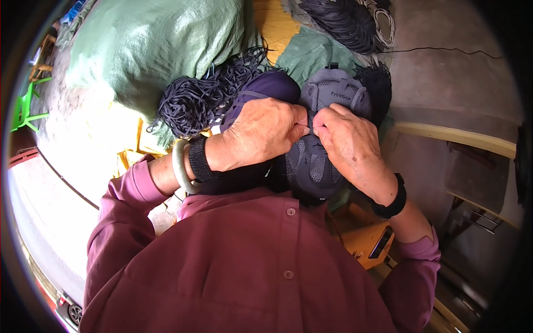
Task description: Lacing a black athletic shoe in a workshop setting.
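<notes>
A dark grey shoe point(316, 161) with mesh panels lies in front of my body, its padded tongue point(336, 91) at the far end. Over its middle, my left hand point(266, 130) is closed in a pinch. Facing it, my right hand point(350, 139) pinches too, its fingertips nearly meeting the left ones. Whatever the fingertips grip is too small and covered to make out. Beyond my left hand rests a rounded dark purple fabric shape point(272, 86). A tangled heap of dark flat laces point(194, 102) spreads beside it.
A large pale green woven sack point(155, 50) bulks at the far left. Bundled dark cords point(341, 22) lie at the far end, near a green cloth point(316, 53). An orange-yellow box point(366, 244) is below my right forearm. At the left edge stands a green stool point(25, 108).
</notes>
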Motion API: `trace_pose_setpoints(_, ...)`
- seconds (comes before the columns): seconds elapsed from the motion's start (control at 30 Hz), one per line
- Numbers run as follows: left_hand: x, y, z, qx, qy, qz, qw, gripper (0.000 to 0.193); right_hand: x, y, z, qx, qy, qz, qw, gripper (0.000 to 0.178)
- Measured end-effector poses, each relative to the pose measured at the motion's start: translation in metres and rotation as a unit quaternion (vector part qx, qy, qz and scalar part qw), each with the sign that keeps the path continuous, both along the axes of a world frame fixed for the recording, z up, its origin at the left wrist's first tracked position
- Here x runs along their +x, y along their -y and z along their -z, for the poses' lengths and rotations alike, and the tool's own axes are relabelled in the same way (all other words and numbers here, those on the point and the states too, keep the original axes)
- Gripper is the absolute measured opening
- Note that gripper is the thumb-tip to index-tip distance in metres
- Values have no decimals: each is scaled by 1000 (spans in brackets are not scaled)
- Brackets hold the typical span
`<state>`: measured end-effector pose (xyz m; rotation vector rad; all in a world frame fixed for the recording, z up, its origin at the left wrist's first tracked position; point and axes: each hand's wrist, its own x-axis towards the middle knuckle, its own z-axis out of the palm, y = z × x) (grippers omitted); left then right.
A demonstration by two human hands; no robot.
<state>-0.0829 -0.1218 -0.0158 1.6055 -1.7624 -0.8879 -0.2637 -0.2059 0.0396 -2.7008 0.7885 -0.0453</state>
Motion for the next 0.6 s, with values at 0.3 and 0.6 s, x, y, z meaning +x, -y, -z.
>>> trace_pose_setpoints(0.3, 22, 1, 2, -14, 13, 37, 999, 14, -85, 81, -74, -225, 7, -21, 974, 17)
trace_pose_setpoints(0.6, 18, 4, -1, 19, 6, 44, 999, 16, -384, 269, -178, 208, 233, 518, 796, 34)
